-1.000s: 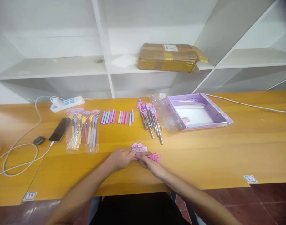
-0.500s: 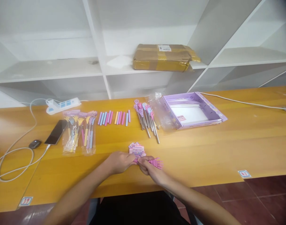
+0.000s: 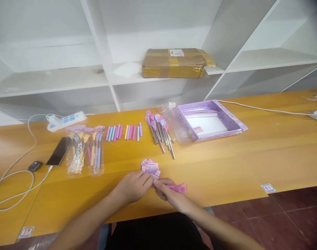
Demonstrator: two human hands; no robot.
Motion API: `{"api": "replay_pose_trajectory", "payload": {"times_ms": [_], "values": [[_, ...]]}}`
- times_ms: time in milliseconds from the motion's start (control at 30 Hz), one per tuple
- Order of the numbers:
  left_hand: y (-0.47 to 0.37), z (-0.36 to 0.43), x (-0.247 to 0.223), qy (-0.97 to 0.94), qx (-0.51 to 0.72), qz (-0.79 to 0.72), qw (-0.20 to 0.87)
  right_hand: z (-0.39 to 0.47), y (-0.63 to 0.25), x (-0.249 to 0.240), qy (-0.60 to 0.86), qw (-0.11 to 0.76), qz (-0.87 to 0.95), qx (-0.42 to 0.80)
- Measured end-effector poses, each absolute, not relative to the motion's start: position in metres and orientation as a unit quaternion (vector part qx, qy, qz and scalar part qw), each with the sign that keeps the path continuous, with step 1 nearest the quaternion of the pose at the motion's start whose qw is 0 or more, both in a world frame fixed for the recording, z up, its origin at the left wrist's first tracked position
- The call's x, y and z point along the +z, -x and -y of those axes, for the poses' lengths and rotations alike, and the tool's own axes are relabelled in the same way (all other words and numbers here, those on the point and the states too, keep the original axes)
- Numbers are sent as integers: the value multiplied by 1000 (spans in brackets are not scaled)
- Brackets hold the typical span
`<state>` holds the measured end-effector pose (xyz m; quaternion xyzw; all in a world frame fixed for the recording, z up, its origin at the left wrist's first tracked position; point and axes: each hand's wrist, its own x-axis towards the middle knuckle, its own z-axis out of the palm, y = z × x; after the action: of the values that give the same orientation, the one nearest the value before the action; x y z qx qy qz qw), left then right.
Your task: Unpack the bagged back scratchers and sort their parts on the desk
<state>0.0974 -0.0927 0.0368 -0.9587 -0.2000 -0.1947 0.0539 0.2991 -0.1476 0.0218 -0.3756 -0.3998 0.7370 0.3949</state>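
Observation:
A pink back scratcher [image 3: 179, 188] lies sideways between my hands, its claw head pointing right. My right hand [image 3: 166, 191] is closed round it just behind the head. My left hand [image 3: 137, 185] grips its other end, with the fingers covering most of the handle. Just beyond my hands lies a small pile of printed cards [image 3: 150, 167]. Farther off are several back scratchers with bare metal rods [image 3: 162, 130] and rows of coloured handle sleeves [image 3: 124, 132]. Bagged back scratchers [image 3: 85, 149] with coloured handles lie to the left.
A purple open box [image 3: 209, 119] stands at the back right beside a clear plastic bag [image 3: 175, 126]. On the left are a phone [image 3: 58, 151], a charging cable, a small black object [image 3: 35, 166] and a power strip [image 3: 66, 121]. A taped carton [image 3: 175, 64] sits on the shelf behind.
The pink back scratcher's head has turned edge-on and shifted slightly right. My left hand has rolled over, with more of its back showing. The whole view has shifted slightly.

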Motion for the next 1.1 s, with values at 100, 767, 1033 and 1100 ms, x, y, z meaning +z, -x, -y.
{"api": "replay_pose_trajectory", "payload": {"times_ms": [100, 767, 1033, 1100], "values": [[-102, 97, 37, 955, -190, 207, 95, 149, -292, 19, 333, 390, 253, 820], [-97, 100, 63, 970, -172, 78, 154, 176, -280, 0, 248, 365, 30, 897], [-97, 105, 63, 967, -200, 54, 148, 176, -275, -12, 293, 394, 51, 869], [-99, 107, 58, 964, -203, 76, 152, 177, -274, -15, 294, 394, 54, 869]]}}
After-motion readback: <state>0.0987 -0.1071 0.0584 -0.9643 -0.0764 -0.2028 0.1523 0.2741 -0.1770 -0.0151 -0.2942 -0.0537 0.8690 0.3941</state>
